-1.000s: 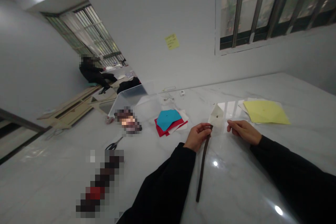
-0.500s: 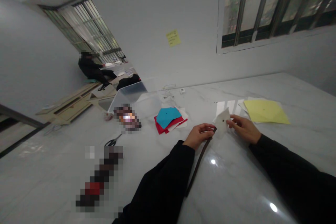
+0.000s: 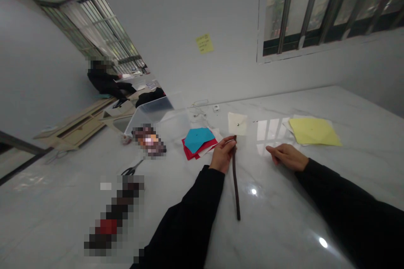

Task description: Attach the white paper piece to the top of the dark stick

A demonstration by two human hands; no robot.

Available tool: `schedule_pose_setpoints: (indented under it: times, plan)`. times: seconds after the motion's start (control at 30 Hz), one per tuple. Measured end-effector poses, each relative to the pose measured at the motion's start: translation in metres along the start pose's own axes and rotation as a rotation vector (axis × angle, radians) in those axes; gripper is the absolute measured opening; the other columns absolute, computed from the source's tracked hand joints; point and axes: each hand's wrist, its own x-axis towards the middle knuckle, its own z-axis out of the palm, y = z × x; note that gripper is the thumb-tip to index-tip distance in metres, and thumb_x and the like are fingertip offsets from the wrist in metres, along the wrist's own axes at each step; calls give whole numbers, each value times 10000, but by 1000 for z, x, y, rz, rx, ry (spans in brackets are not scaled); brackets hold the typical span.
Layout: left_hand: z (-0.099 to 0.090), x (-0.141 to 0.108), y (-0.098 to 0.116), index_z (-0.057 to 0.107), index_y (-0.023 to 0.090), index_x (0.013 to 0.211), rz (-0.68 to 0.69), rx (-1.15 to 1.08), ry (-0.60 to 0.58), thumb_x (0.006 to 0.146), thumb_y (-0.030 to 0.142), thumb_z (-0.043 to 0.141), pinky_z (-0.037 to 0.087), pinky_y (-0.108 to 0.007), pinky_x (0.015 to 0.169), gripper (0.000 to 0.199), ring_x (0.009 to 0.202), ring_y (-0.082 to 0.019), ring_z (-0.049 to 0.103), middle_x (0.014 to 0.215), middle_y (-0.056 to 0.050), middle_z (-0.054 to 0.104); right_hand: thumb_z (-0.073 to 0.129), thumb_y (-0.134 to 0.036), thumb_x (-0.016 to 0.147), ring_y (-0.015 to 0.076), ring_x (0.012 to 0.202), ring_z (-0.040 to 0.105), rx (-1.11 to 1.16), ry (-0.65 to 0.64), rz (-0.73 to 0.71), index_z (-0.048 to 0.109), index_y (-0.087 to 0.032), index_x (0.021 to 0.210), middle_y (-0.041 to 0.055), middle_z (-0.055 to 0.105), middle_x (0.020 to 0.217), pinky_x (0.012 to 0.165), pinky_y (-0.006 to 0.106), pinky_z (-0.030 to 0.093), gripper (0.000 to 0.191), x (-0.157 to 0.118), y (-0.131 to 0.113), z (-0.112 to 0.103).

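Note:
My left hand (image 3: pixel 222 155) is closed around the upper part of a thin dark brown stick (image 3: pixel 236 185), which slants down toward me over the table. Just past the stick's top end is a small white paper square (image 3: pixel 237 130) with a dark spot in its middle; whether it is fixed to the stick or lies behind it, I cannot tell. My right hand (image 3: pixel 288 156) is apart from the paper, over the table to the right. Its thumb and fingers are pressed together, and anything between them is too small to make out.
Blue and red paper sheets (image 3: pixel 198 139) lie left of my left hand. A yellow sheet stack (image 3: pixel 314 131) is at the right. Scissors (image 3: pixel 128 171), a blurred phone-like item (image 3: pixel 149 139) and a clear plastic bin (image 3: pixel 151 113) are leftward. A person (image 3: pixel 105 80) sits far back.
My right hand has let go of the white paper and drawn away from it. My left hand has moved left, and the stick now stands more upright, with the paper beyond its tip.

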Motion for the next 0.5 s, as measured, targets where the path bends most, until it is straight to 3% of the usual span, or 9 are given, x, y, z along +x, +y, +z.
schedule_pose_setpoints:
  times: [0.1, 0.27, 0.37, 0.43, 0.5]
  plan:
    - [-3, 4, 4, 678, 156, 946, -20, -19, 35, 597, 238, 836, 461, -203, 629, 392, 663, -78, 595, 851, -17, 674, 359, -639, 898, 135, 488, 426, -29, 62, -69, 628, -180, 571, -6, 465, 475, 550, 281, 297, 625, 2, -1, 3]
    - [5, -1, -5, 698, 139, 931, -75, 81, -75, 586, 255, 855, 477, -225, 671, 397, 667, -88, 598, 843, -38, 691, 424, -586, 887, 131, 515, 445, 45, 161, -76, 675, -181, 727, -17, 507, 530, 541, 257, 302, 503, 5, -1, 4]
    - [10, -4, -9, 706, 144, 929, -75, 106, -118, 587, 244, 857, 476, -229, 689, 387, 685, -91, 600, 859, -41, 699, 499, -558, 867, 133, 500, 462, 183, 252, -8, 661, -181, 1056, -35, 530, 532, 534, 253, 337, 452, 7, 0, 6]
    - [11, -5, -11, 714, 147, 926, -72, 122, -134, 592, 247, 856, 476, -229, 700, 377, 698, -93, 602, 866, -41, 702, 543, -537, 856, 133, 505, 479, 313, 319, 59, 531, -168, 1307, -32, 570, 560, 532, 249, 365, 583, 9, 0, 7]
    - [11, -6, -11, 719, 148, 927, -63, 143, -149, 601, 258, 854, 474, -227, 706, 369, 708, -95, 604, 876, -44, 706, 554, -542, 854, 114, 486, 456, 458, 306, 103, 433, -145, 1408, -11, 615, 615, 495, 232, 358, 692, 7, -3, 7]
